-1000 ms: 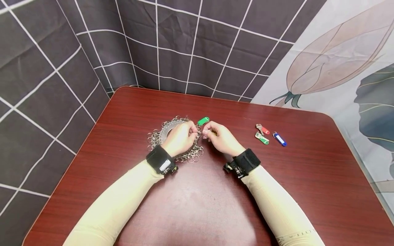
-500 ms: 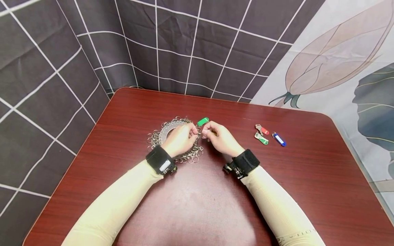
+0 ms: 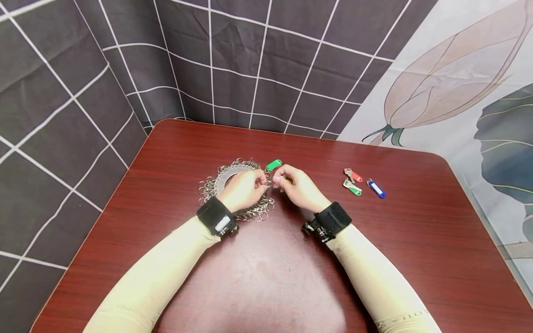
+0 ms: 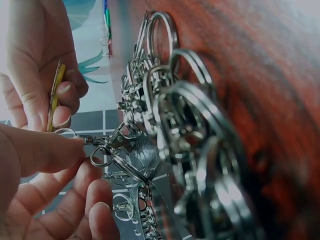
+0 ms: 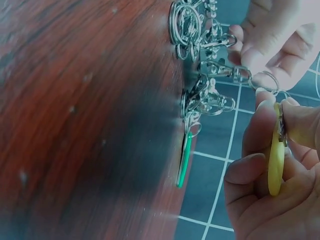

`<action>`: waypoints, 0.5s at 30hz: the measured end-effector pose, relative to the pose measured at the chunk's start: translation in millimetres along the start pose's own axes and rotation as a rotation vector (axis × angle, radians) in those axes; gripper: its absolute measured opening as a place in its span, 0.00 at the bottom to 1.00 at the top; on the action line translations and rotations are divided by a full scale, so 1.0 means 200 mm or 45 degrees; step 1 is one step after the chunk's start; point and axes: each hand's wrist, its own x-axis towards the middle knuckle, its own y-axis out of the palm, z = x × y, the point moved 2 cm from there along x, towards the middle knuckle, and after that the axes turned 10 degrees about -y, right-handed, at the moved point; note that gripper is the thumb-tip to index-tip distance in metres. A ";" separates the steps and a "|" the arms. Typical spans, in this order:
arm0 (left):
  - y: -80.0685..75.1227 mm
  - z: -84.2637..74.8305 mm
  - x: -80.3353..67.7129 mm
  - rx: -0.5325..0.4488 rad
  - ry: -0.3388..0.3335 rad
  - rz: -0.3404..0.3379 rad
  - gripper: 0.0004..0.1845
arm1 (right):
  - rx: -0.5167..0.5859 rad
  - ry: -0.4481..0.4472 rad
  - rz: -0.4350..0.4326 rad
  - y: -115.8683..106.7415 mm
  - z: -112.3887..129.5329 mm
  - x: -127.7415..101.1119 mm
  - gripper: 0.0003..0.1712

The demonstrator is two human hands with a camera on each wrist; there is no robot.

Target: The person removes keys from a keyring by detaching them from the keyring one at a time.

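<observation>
**Small split ring and yellow tag held between both hands beside the key-ring pile**

I see my left hand [image 3: 243,187] pinching a small split ring [image 4: 65,133] at its fingertips, with the swivel clasp [image 4: 107,145] that carries it trailing back into the pile of key rings [image 3: 216,182]. My right hand [image 3: 297,187] pinches a yellow key tag [image 5: 275,160] by its faces, edge-on to the wrist camera, its top end just beside the ring. Both hands work above the counter [image 3: 266,277], near the middle of its far half, and the pile lies under and to the left of my left hand.

I judge the ring to be light, stiff, springy steel wire, polished and slippery, so a fingertip pinch across its flat sides suits it best. The clasp swivels loosely, so I expect the ring to twist unless it is held close. The tag looks like thin rigid plastic, smooth and very light; holding it by the broad faces near the hole gives the most control.

The pile is a tangle of bright metal rings and clasps around a flat grey disc; I judge it heavy together and prone to snagging. A green tag [image 3: 273,164] lies at its far edge. Toward the right edge lie a red tag [image 3: 354,175], another green tag [image 3: 352,187] and a blue tag [image 3: 376,188], close together. The counter is glossy reddish wood grain with rounded corners.
</observation>
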 end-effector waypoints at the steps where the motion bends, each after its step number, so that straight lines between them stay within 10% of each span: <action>1: 0.00 0.00 0.00 0.001 -0.004 -0.010 0.02 | 0.001 0.002 0.000 0.00 0.00 0.00 0.04; 15: -0.01 0.01 -0.01 -0.116 0.036 -0.154 0.03 | -0.121 0.024 0.100 0.00 -0.01 0.00 0.04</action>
